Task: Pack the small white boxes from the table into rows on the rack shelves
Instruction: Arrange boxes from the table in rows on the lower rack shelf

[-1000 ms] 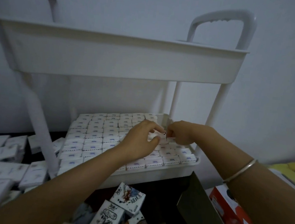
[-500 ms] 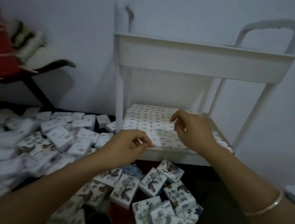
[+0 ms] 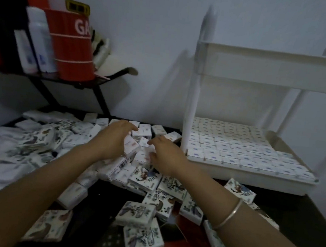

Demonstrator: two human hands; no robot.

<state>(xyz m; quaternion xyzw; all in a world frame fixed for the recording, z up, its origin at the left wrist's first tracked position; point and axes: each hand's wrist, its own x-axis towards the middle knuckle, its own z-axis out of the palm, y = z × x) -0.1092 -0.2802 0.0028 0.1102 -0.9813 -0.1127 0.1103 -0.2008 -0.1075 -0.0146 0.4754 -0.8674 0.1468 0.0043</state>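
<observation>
Loose small white cardboard boxes lie heaped across the dark desk, left of the rack and in front of it. More boxes of the same kind, the packed boxes, stand in close rows covering the lower shelf of the white plastic rack. The rack sits on the right side of the desk, against the wall. Its upper shelf shows only its outer wall; the contents cannot be seen.

Both hands are over the heap, just left of the rack's front post. The left grip is clenched round one tilted white box, fingers curled over its top edge. The right grip is just beside it, fingers bent down onto the boxes below; whether it is grasping one cannot be told. A thin silver bangle circles the right wrist.

Nearer the camera lie white boxes printed with bird and flower pictures, face up and overlapping.

At upper left a dark wall shelf on black brackets carries a red cylindrical container with white lettering, partly readable as "GA". White bottles stand just beside it. The frame is dim and blurred at the left edge.
</observation>
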